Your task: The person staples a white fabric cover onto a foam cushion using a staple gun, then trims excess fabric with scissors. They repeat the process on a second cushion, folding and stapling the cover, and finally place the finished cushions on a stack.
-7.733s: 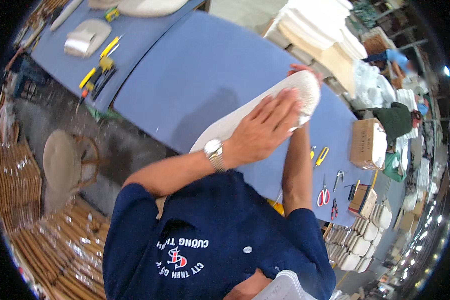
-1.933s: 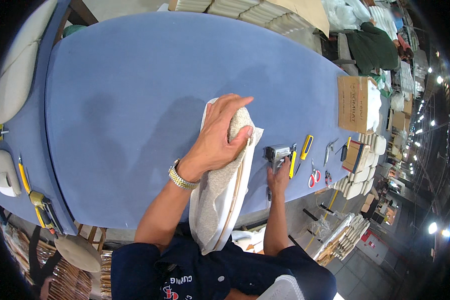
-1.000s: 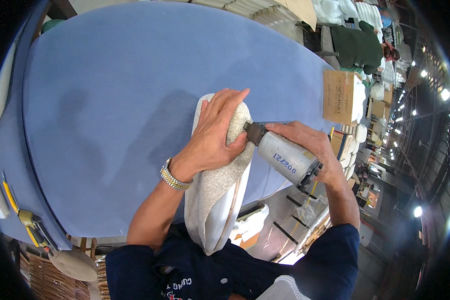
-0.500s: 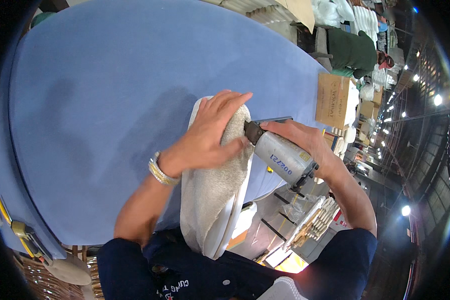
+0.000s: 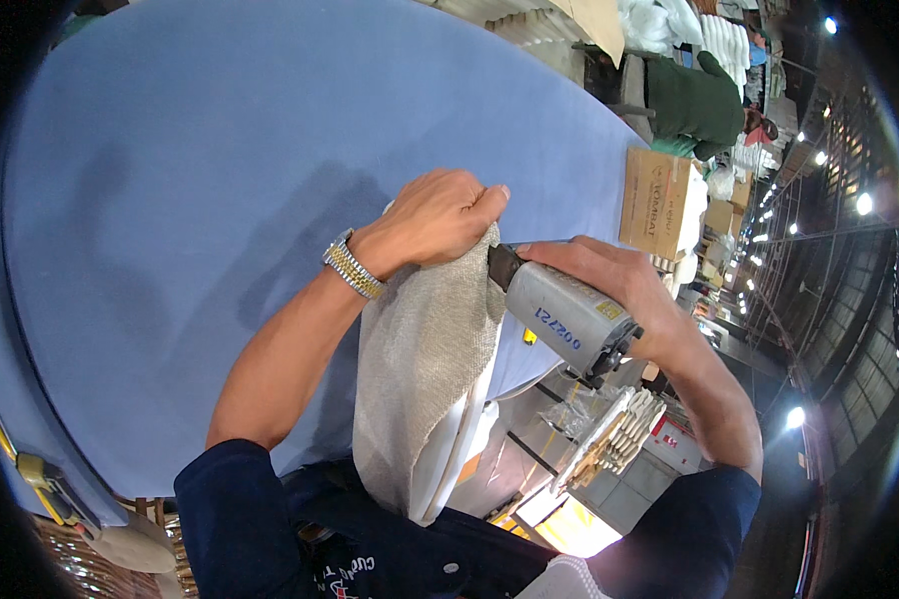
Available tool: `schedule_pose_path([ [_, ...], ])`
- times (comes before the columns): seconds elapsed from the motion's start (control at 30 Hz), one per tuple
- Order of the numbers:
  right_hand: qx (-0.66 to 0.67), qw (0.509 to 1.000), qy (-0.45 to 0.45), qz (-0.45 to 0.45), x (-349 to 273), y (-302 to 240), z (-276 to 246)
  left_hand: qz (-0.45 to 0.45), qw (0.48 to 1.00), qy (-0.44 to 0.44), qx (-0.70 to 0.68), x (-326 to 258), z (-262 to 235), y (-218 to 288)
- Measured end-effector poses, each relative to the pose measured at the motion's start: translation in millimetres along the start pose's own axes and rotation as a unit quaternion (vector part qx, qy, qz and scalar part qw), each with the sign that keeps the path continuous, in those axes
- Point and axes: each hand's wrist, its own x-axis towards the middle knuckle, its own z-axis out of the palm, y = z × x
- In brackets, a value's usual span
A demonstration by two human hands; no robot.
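A padded piece, upright in front of my body, has beige woven fabric (image 5: 420, 339) drawn over it; its white edge (image 5: 459, 439) shows along the right side. My left hand (image 5: 440, 218), with a metal watch at the wrist, is closed on the fabric at the far end. In my right hand (image 5: 604, 275) is a grey pneumatic staple gun (image 5: 564, 317). The gun's dark nose meets the fabric's right edge, just below my left hand. My left fingertips are curled under and partly hidden.
A large blue padded table (image 5: 190, 120) extends ahead and left. Yellow-and-black hand tools (image 5: 50, 489) lie at its lower left edge. Beyond its right edge stand a cardboard box (image 5: 654, 205) and a person in a dark green top (image 5: 694, 105). Stacked pale pieces (image 5: 629, 429) are at the right.
My left hand lay spread over the fabric; now it has closed on the far end of the fabric. The staple gun stays at nearly the same place against the edge.
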Motion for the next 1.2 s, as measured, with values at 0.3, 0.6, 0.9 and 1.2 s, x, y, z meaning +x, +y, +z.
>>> schedule_pose_path([
  [0.3, 0.024, 0.999, 0.042, -0.007, 4.3, -1.5, 10.9, 0.03, 0.998, 0.044, -0.019, -2.4, 4.1, -3.1],
  [0.6, -0.019, 0.995, 0.088, -0.033, 1.8, 11.1, 26.7, -0.005, 0.999, 0.046, -0.027, -3.0, 4.3, -2.8],
  [0.9, -0.016, 0.991, 0.118, -0.063, 3.3, 11.8, 31.4, -0.002, 0.997, 0.059, -0.04, -7.1, -2.9, 4.2],
  [1.2, -0.02, 0.954, 0.285, -0.089, -24.8, 15.1, 74.1, -0.029, 0.99, 0.073, -0.115, -11.7, -4.6, -11.5],
])
